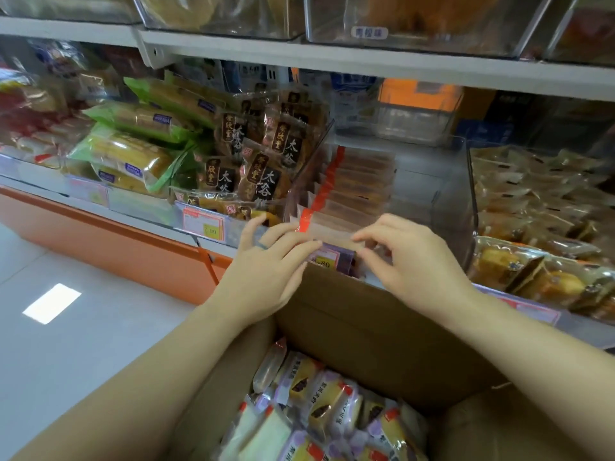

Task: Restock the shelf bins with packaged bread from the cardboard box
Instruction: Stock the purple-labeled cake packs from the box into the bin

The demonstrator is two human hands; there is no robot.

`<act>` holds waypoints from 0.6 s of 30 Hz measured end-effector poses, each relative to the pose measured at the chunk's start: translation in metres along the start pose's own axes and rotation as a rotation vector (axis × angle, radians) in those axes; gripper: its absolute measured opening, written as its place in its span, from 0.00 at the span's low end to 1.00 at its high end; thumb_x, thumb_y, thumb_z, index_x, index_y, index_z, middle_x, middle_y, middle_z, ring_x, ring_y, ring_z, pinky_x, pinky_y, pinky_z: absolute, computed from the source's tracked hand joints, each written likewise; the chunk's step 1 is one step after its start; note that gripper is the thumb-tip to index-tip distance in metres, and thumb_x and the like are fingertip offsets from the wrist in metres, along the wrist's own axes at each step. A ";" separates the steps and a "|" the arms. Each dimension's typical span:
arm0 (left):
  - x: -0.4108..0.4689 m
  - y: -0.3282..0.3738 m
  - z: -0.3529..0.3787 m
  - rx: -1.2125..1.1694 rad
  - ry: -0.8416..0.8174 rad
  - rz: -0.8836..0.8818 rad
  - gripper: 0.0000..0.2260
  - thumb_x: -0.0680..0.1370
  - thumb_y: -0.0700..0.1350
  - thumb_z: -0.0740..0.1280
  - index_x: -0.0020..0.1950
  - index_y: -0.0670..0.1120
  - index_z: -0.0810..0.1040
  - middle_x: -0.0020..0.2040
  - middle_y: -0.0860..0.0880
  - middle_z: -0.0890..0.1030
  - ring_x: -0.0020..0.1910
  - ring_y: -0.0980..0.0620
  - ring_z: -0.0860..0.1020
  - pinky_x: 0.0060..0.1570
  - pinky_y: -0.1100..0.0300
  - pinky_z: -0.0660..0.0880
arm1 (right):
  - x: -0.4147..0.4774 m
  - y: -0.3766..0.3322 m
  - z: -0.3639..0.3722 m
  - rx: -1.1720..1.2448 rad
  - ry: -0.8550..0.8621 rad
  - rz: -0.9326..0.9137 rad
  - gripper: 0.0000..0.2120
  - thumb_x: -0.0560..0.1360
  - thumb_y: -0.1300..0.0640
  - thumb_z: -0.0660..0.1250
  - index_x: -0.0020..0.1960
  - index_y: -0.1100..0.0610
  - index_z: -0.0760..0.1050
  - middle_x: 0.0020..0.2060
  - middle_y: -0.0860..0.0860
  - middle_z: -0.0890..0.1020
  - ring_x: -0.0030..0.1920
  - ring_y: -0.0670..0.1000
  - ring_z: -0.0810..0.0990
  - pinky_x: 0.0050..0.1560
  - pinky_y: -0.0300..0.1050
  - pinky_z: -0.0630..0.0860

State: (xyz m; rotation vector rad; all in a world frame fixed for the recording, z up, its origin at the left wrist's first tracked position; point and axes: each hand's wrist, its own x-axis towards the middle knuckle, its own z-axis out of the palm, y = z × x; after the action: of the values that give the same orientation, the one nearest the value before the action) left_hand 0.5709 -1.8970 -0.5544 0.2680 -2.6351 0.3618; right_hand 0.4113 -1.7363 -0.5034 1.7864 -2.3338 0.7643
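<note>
Front packet (332,235), upright at near end of clear bin (467,194), long axis left-right: left hand (269,261) presses it with straight fingers, right hand (411,261) fingers pinch its right edge; cardboard box (349,314) nearer.

Reaches forward with both bare forearms, hands close together. Lays the left hand (273,261) palm down, fingers straight, touching a packet (334,237). Curls the right hand (409,257) downward, pinching that packet's top edge with thumb and fingertips.
</note>
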 end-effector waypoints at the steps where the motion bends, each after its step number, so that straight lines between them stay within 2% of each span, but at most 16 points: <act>1: -0.008 0.003 -0.001 -0.041 0.023 0.019 0.14 0.78 0.46 0.59 0.61 0.48 0.79 0.56 0.50 0.81 0.58 0.48 0.77 0.68 0.46 0.61 | -0.011 -0.008 0.002 0.045 -0.010 -0.046 0.08 0.75 0.54 0.67 0.52 0.49 0.80 0.43 0.42 0.78 0.42 0.41 0.75 0.43 0.39 0.76; 4: -0.031 0.010 -0.004 -0.119 -0.087 0.009 0.13 0.77 0.47 0.58 0.54 0.49 0.81 0.48 0.52 0.82 0.47 0.50 0.80 0.64 0.52 0.63 | -0.042 -0.017 0.030 0.106 -0.208 -0.051 0.07 0.75 0.53 0.66 0.51 0.48 0.80 0.45 0.41 0.81 0.45 0.41 0.78 0.47 0.37 0.76; 6: -0.040 0.008 -0.006 -0.120 -0.182 -0.039 0.15 0.77 0.49 0.55 0.52 0.50 0.81 0.46 0.52 0.83 0.45 0.50 0.81 0.63 0.53 0.61 | -0.054 -0.014 0.063 0.112 -0.392 0.027 0.09 0.76 0.52 0.65 0.55 0.48 0.79 0.49 0.42 0.81 0.48 0.41 0.77 0.51 0.39 0.77; 9: -0.054 -0.002 -0.007 -0.092 -0.226 -0.075 0.16 0.77 0.49 0.54 0.51 0.50 0.81 0.46 0.51 0.83 0.44 0.50 0.81 0.62 0.53 0.61 | -0.064 0.008 0.124 0.052 -0.671 0.159 0.12 0.76 0.54 0.64 0.60 0.51 0.76 0.54 0.49 0.80 0.52 0.50 0.79 0.52 0.48 0.78; 11: -0.062 -0.005 -0.005 -0.045 -0.252 -0.053 0.16 0.77 0.48 0.54 0.51 0.50 0.81 0.45 0.51 0.83 0.43 0.49 0.81 0.64 0.51 0.61 | -0.073 0.027 0.161 0.023 -0.823 0.259 0.15 0.76 0.52 0.65 0.62 0.52 0.74 0.56 0.53 0.80 0.54 0.55 0.79 0.54 0.50 0.76; 13: -0.067 -0.002 0.001 -0.018 -0.271 -0.033 0.15 0.77 0.47 0.55 0.50 0.50 0.81 0.44 0.51 0.83 0.43 0.48 0.81 0.64 0.50 0.62 | -0.086 0.045 0.189 0.049 -0.914 0.379 0.16 0.76 0.50 0.66 0.61 0.55 0.75 0.56 0.55 0.80 0.55 0.56 0.78 0.55 0.47 0.75; 15: -0.067 0.002 0.007 -0.041 -0.292 -0.028 0.16 0.76 0.47 0.54 0.50 0.50 0.82 0.44 0.51 0.83 0.42 0.48 0.81 0.62 0.51 0.66 | -0.103 0.060 0.211 0.087 -0.956 0.519 0.15 0.76 0.51 0.66 0.60 0.58 0.76 0.55 0.57 0.81 0.54 0.56 0.79 0.51 0.43 0.74; 17: -0.069 0.002 0.013 -0.071 -0.328 -0.019 0.17 0.75 0.47 0.53 0.49 0.50 0.82 0.43 0.50 0.83 0.40 0.49 0.81 0.59 0.51 0.70 | -0.124 0.074 0.226 0.093 -0.980 0.647 0.14 0.76 0.52 0.66 0.58 0.59 0.76 0.54 0.58 0.81 0.51 0.57 0.80 0.46 0.43 0.73; 18: -0.070 0.002 0.015 -0.084 -0.349 -0.013 0.17 0.75 0.47 0.53 0.49 0.49 0.82 0.42 0.50 0.83 0.40 0.48 0.81 0.58 0.51 0.71 | -0.136 0.083 0.234 0.063 -1.001 0.680 0.15 0.75 0.51 0.66 0.58 0.59 0.76 0.54 0.59 0.81 0.53 0.58 0.80 0.48 0.44 0.73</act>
State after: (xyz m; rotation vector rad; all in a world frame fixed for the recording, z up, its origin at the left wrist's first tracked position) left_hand 0.6257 -1.8910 -0.6009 0.3479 -2.9803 0.2138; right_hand 0.4261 -1.7065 -0.7847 1.5711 -3.6751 -0.1333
